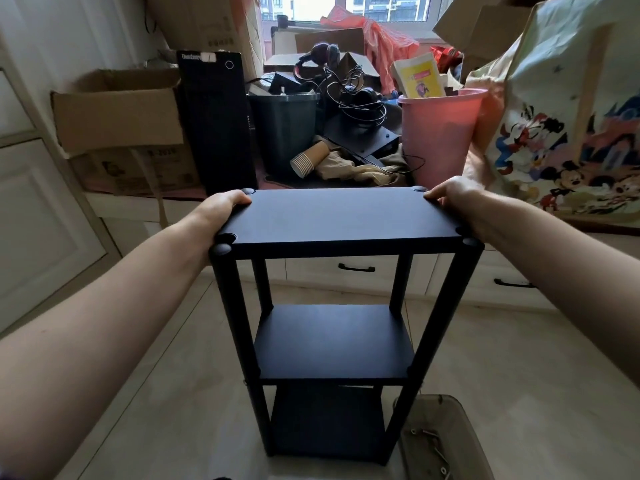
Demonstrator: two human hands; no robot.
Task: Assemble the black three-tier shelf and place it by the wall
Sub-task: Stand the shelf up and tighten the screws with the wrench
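A person stands over a black three-tier shelf (337, 306), seen from above through their outstretched bare arms. The shelf stands upright on a pale floor (519, 358), fully put together: three dark boards joined by four round posts with capped tops. The left hand (221, 207) grips the left short edge of the top board, thumb lying on top near the far left corner, the other fingers hidden beneath. The right hand (453, 195) grips the right short edge in the same way, thumb on top near the far right corner, fingers out of sight below. The bottom board is deep in shadow and hard to make out, and whether the feet touch the floor cannot be told.

Just beyond the shelf runs a low white cabinet with dark drawer handles (356, 268). Its top is crowded: an open cardboard box (117, 112) towards the left end, a black computer tower (216, 123) beside it, a dark bin (285, 129), a sleeve of paper cups (310, 159) lying on its side, tangled headphones and cables (349, 91), and a pink bucket (440, 133) holding a yellow packet. A large cartoon-printed bag (568, 126) fills the right end, cut off by the edge of view. By the shelf's near right foot sits a clear plastic tub (446, 441) with small metal screws inside, partly cut off below.
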